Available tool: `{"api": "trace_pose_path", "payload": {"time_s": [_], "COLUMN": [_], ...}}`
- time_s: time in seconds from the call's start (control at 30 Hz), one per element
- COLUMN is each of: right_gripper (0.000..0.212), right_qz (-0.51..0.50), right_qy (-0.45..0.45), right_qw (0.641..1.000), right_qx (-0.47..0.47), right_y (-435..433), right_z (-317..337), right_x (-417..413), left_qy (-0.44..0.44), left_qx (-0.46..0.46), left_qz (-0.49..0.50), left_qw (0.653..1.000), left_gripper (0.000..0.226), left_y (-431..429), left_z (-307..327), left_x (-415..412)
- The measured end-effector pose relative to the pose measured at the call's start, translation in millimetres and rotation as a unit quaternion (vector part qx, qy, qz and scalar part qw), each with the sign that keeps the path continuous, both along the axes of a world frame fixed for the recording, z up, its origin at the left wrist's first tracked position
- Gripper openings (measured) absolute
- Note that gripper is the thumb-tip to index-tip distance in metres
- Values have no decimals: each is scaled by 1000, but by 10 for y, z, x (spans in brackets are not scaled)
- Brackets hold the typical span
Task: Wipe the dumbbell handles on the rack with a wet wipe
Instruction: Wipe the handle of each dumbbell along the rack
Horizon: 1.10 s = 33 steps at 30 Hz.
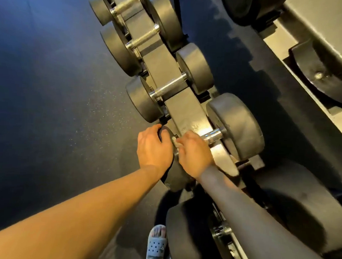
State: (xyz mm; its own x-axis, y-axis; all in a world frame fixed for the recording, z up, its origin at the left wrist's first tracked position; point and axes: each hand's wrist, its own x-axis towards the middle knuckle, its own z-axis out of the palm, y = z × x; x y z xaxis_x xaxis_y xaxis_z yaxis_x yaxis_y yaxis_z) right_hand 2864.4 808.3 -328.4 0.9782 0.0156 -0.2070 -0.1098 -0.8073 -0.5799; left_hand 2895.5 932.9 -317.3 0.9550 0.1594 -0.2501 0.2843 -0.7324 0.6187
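Right hand (192,155), probable wipe (176,142), on handle (212,135)

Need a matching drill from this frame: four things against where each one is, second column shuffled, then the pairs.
Things
1. left hand
2. right hand
3. wet wipe
4. grey clog

Places
A. on the floor, at the bottom edge of the view
B. curled round the chrome handle
C. gripping the near weight head
D. a white scrap showing between the two hands

Pairs: 1-C, 2-B, 3-D, 4-A
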Motion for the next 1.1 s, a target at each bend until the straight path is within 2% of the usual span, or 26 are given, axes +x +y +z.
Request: {"api": "trace_pose_path", "payload": {"time_s": [0.07, 0.13, 0.23, 0.3, 0.4, 0.47, 0.53, 0.57, 0.63, 0.7, 0.83, 0.97, 1.1], "right_gripper": [24, 22, 15, 14, 19, 15, 10, 5, 7, 10, 4, 11, 16], "right_qz": [106, 183, 295, 336, 271, 176, 101, 100, 118, 104, -51, -225, -267], "right_qy": [32, 64, 47, 39, 69, 6, -35, -26, -37, -63, -79, -81, -11], "right_qw": [993, 981, 948, 917, 903, 923, 958, 978, 990, 991, 993, 968, 960], "right_qx": [30, 17, -111, -212, -327, -343, -266, -182, -70, -61, -76, 70, 80], "right_y": [-45, -185, -285, -265, -316, -279, -149, -72, -26, -122, -362, -63, 180], "right_z": [36, 115, 226, 315, 371, 338, 184, 99, -91, -171, -189, -174, -244], "right_x": [67, 124, 268, 410, 526, 443, 241, 128, -78, -149, -175, -317, -413], "left_qy": [2, 1, 6, 8, 6, 8, 9, 10, 10, 8, -1, -5, -15], "left_qx": [6, 10, 19, 29, 31, 29, 30, 32, 36, 41, 50, 58, 65], "left_qz": [-4, -15, -25, -33, -35, -31, -33, -35, -36, -39, -43, -47, -55], "left_qw": [1000, 1000, 999, 999, 999, 999, 999, 999, 999, 998, 998, 997, 996], "left_gripper": [56, 52, 40, 38, 36, 36, 37, 38, 40, 42, 42, 42, 47], "left_y": [-2, -2, -2, -9, -15, -13, -15, -12, -10, -11, -14, -15, -19], "left_z": [-9, 15, 15, 32, 55, 49, 42, 39, 36, 25, 13, 6, -11], "left_x": [8, 1, 8, 1, -5, -9, -3, 1, 6, 8, -1, -1, -9]}}
